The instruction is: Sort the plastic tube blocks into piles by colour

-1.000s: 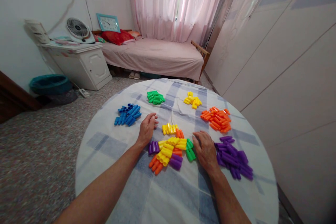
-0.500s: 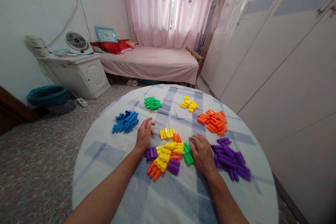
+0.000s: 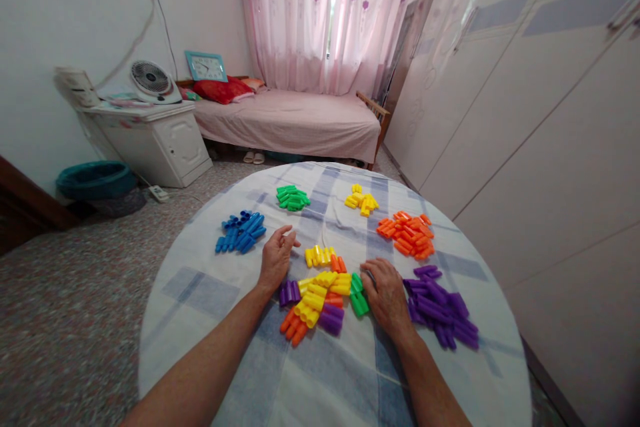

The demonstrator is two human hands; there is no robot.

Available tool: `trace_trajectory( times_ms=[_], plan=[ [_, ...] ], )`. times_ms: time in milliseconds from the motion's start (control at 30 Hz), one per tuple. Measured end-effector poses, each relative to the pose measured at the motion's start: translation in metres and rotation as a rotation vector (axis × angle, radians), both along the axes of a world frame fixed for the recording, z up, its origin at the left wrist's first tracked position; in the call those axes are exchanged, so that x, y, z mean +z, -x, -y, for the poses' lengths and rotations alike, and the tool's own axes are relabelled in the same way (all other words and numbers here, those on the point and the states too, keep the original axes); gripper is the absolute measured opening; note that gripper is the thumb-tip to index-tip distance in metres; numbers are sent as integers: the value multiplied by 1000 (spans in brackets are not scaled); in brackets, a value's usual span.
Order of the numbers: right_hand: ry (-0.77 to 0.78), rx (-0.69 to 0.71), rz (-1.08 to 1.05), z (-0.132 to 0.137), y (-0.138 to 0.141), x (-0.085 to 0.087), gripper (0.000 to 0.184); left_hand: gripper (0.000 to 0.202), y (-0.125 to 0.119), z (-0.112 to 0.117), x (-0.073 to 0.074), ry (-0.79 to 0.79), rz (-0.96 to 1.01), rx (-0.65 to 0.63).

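Note:
My left hand [image 3: 278, 253] rests on its side on the tablecloth with its fingers apart and nothing in it. It lies between a pile of blue plastic tube pieces [image 3: 241, 232] and a mixed pile in the middle. That pile has yellow pieces [image 3: 313, 300], orange pieces [image 3: 294, 327], purple pieces [image 3: 331, 319] and green pieces [image 3: 359, 295]. My right hand [image 3: 387, 290] lies palm down, fingers loosely bent, thumb apart; I see nothing held. It sits just right of the green pieces and left of a purple pile [image 3: 440, 307]. The underside of the palm is hidden.
Further back on the round table [image 3: 210, 353] lie a green pile [image 3: 293, 198], a yellow pile [image 3: 361, 201] and an orange pile [image 3: 407, 235]. Beyond stand a bed [image 3: 295, 117], a white cabinet [image 3: 175, 147] with a fan [image 3: 151, 80], and a wardrobe [image 3: 540, 120].
The fingers of my left hand have spread slightly to the right. My right hand and the piles have stayed put; the view has shifted a little.

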State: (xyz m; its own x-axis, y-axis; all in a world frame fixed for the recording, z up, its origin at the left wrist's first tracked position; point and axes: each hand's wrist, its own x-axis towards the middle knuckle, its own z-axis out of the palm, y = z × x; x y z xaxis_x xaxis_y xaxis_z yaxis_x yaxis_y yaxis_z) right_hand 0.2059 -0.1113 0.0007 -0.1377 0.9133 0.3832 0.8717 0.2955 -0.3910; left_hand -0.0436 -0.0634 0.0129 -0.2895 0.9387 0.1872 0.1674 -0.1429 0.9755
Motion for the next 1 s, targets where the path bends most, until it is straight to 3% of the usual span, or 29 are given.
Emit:
trace_trajectory(
  times_ms=[300, 433, 633, 1000],
  plan=[
    [7, -1, -13, 1, 1, 2, 22, 52, 3, 3, 0, 33, 30, -80],
    [7, 5, -7, 2, 1, 3, 22, 36, 3, 0, -4, 13, 21, -52],
    [3, 14, -3, 1, 0, 2, 22, 44, 6, -1, -4, -55, -36, 34],
    [-11, 9, 4, 1, 0, 2, 24, 39, 4, -2, -5, -25, -189, -51]
  ],
)
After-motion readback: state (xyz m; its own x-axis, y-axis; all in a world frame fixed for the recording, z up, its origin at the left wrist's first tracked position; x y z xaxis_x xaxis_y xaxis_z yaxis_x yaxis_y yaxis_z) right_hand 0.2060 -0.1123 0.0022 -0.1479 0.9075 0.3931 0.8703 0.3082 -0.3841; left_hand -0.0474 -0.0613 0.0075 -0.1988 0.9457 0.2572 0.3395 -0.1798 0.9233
